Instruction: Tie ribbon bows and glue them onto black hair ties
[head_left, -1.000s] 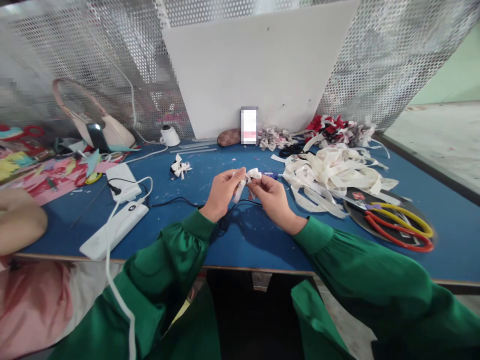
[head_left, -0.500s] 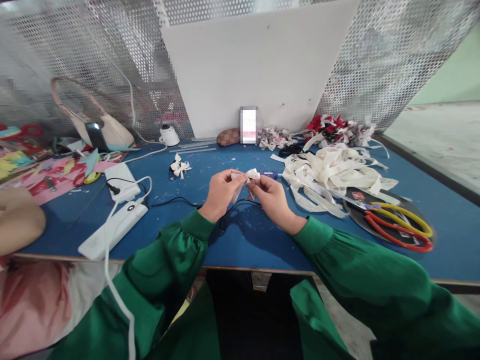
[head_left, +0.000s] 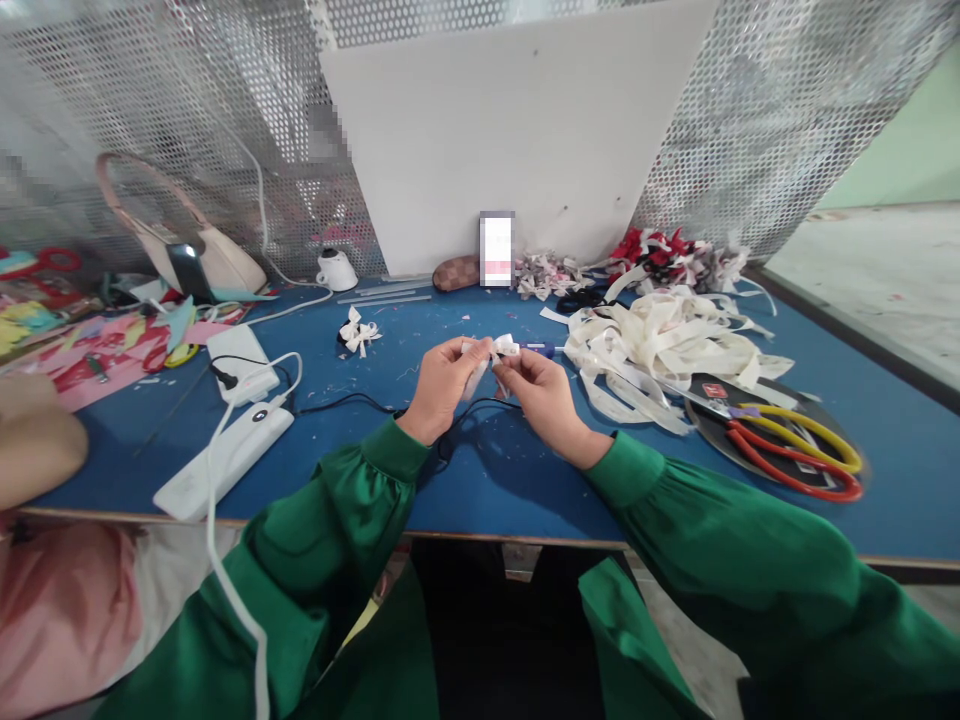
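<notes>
A small white ribbon piece (head_left: 507, 346) is pinched between my two hands above the blue table. My left hand (head_left: 442, 385) has thumb and fingers closed on its left part, with a tail hanging below. From the right, my right hand (head_left: 546, 400) pinches the same ribbon; its fingertips almost touch the left ones. Just behind the right fingers lies a blue tool (head_left: 538, 350), partly hidden. A finished-looking white bow (head_left: 361, 332) rests on the table to the left. Right of my hands spreads a heap of loose cream ribbon (head_left: 675, 335).
Scissors (head_left: 799, 450) with red and yellow handles lie on a dark round pad at right. White power strips (head_left: 225, 465) and cables are at left, near a person's arm (head_left: 37, 440). A phone (head_left: 497, 250) stands at the back beside ribbon bows (head_left: 551, 275).
My left thumb and fingers have shifted slightly on the ribbon, and the white loop between the hands sits a little differently. My right hand is almost unmoved.
</notes>
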